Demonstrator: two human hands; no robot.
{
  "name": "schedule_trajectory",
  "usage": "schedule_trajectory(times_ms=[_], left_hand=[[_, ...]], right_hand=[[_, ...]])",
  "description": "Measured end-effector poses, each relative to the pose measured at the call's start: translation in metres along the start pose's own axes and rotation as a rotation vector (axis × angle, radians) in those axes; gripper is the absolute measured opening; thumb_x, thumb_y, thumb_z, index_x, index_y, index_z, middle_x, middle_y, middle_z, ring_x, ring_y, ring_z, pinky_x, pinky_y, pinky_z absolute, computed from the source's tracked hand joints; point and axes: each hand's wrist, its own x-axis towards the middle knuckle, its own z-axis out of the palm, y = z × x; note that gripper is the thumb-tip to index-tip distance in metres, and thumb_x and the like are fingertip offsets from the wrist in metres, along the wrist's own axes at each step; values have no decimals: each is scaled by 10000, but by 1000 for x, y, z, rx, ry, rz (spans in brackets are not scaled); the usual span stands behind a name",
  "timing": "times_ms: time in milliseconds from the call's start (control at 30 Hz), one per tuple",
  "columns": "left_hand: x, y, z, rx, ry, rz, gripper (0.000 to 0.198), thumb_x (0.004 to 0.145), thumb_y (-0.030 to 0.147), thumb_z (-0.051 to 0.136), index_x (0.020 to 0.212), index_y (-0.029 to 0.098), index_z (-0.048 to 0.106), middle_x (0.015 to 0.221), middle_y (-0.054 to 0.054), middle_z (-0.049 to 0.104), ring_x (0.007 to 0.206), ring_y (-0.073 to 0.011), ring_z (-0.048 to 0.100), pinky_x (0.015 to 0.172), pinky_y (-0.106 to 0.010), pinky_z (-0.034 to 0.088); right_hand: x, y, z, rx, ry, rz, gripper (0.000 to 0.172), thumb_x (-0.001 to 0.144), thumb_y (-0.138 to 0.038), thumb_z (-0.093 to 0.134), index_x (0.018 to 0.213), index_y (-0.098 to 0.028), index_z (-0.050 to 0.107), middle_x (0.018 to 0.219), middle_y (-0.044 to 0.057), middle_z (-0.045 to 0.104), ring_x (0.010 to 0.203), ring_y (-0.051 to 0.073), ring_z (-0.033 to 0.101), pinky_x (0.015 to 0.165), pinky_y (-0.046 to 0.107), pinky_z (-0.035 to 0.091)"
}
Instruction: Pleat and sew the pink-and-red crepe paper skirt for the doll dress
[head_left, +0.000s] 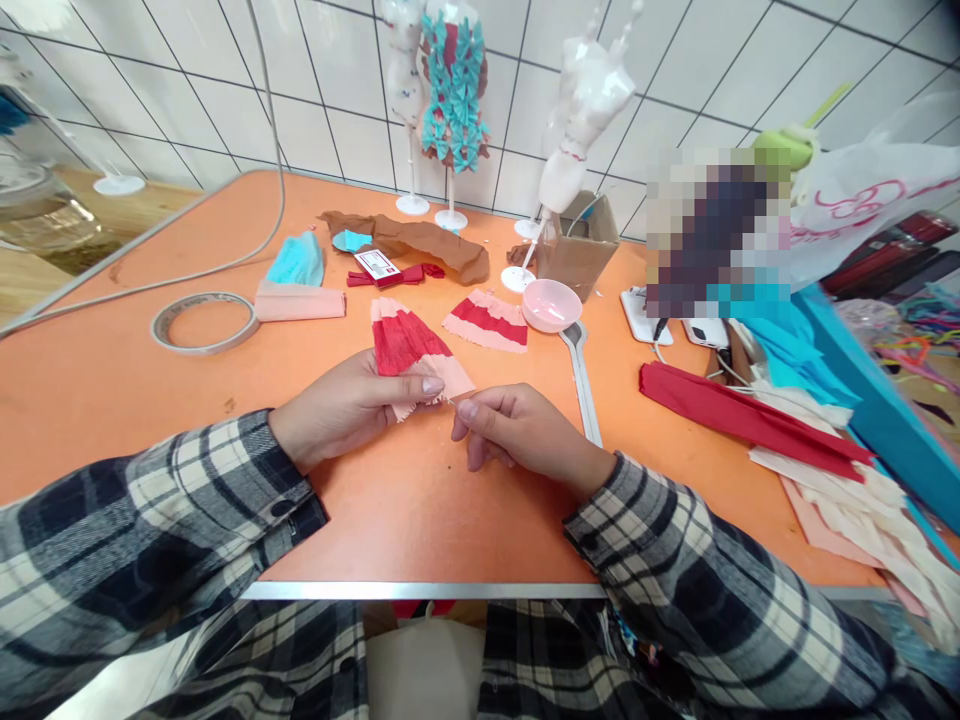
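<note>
Low over the orange surface (pixel 420 510), the left hand (pixel 341 405) grasps a pleated red-and-pink crepe paper piece (pixel 409 345) in its fingers. The right hand (pixel 517 430) pinches its pink edge with clenched fingers. Beyond lie 1 round pink plastic bowl (pixel 551 303) and a brown cardboard box (pixel 581 255), contents unclear.

The pleated crepe-paper piece (pixel 415 352) is fan-shaped, with a deep red upper band and a pale pink, ragged-edged lower band. It is held just above the table, its narrow end pointing to 11 o'clock and its pink hem to 5 o'clock. The left hand (pixel 345 405) grips it from 8 o'clock, and the right hand (pixel 517 430) pinches its hem corner at 4 o'clock.
</note>
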Motion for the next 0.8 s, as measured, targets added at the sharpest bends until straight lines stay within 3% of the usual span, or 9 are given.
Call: schedule_trajectory(times_ms=[600,800], left_hand=[[0,-3,-2,-34,-29,-7,168,765,224,814,786,110,693,761,-34,640,757,-163,585,768,-327,512],[0,-3,-3,-26,-47,2,157,767,223,807,816,111,707,805,-64,688,801,-198,632,787,-346,521]], right_hand=[[-1,-4,-1,-26,-9,8,542,863,-677,612,775,-148,690,526,-19,619,460,74,426,501,227,336],[-1,-3,-1,-34,-13,25,531,864,-669,613,783,-150,695,530,-21,611,475,79,434,502,229,327]])
